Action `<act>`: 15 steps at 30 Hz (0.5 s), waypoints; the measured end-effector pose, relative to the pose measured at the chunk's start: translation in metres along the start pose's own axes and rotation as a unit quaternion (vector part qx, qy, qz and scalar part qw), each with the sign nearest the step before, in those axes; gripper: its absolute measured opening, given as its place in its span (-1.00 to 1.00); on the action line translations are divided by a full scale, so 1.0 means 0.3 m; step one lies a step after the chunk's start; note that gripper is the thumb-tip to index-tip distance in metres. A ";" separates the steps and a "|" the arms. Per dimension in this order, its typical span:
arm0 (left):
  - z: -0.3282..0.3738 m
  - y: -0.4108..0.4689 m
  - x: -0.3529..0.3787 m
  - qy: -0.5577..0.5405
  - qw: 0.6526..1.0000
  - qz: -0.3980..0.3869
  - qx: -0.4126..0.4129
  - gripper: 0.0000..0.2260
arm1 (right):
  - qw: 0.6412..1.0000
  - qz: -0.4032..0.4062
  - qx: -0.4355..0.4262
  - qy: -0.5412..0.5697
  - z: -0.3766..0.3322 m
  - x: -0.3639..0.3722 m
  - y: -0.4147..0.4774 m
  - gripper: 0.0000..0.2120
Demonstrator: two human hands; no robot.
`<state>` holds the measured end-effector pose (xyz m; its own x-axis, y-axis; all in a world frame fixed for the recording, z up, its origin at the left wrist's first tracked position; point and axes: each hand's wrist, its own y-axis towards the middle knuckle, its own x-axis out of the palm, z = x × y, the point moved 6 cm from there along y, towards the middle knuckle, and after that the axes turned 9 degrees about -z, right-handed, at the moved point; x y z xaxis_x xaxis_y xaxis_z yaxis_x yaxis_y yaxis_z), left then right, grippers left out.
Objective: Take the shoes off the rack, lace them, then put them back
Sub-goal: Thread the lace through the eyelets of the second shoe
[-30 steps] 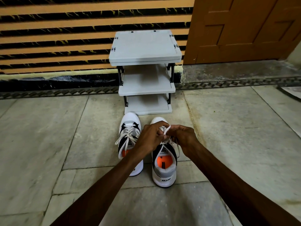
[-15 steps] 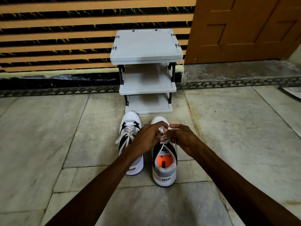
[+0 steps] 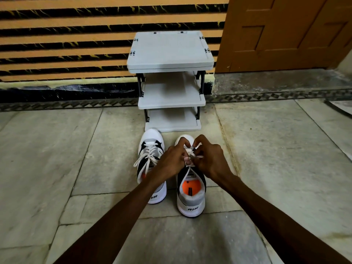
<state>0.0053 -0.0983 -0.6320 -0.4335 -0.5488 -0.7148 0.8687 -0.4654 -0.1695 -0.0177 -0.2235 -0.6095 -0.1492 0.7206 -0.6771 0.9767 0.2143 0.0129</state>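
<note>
We had both shoes on the floor [image 3: 57,159], side by side, just in front of the gray rack [image 3: 171,98], toes pointing to the rack and heels toward us. All three shelves of the rack were bare. Our left hand [image 3: 171,162] and right hand [image 3: 208,159] met over the front half of the right shoe [image 3: 191,189], and each hand was closed on a part of its white lace [image 3: 194,155]; the fingertips pinched the lace between them, almost touching each other. The long axis of this shoe ran straight away from us, so the lace holes lay in a line under the hands, and the open orange inside was nearer to us than the hands. Both hands were equally near to the lace. The left shoe [image 3: 150,164] lay touching or just beside the left wrist, with its lace already crossed but the ends hanging loose. We judged that the lacing of the right shoe was not yet finished, and the next pull should go along the shoe toward us.
</note>
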 end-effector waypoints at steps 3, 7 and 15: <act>-0.015 0.006 0.005 -0.061 0.998 -0.020 -0.014 -0.73 | 0.989 0.014 -0.082 -0.118 -0.046 0.014 -0.021 -0.62; -0.027 -0.001 0.002 -0.151 0.986 -0.027 -0.059 -0.81 | 0.976 0.028 -0.141 -0.162 -0.064 0.016 -0.031 -0.70; -0.016 0.006 0.014 -0.274 0.948 -0.060 -0.148 -0.67 | 0.969 0.031 -0.162 -0.186 -0.077 0.023 -0.033 -0.73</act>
<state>0.0062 -0.0980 -0.6385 -0.5228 -0.8204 -0.2317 0.7992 -0.3771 -0.4680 -0.0318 -0.2056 -0.5973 0.0336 0.4646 -0.8849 0.8736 0.4165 0.2518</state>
